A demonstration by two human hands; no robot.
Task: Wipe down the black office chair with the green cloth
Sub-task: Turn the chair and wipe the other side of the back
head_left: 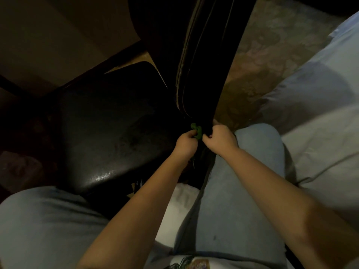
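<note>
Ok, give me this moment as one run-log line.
left hand: holds green cloth at chair back's lower edge | right hand: grips that edge | seat: untouched now

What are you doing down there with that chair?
A person is cleaning a black office chair in a dim room. The left hand holds a bunched green cloth against the bottom of the chair's backrest, right where it meets the seat. The right hand grips the lower edge of the backrest beside the cloth. The person's knees in light jeans are close to the chair.
</note>
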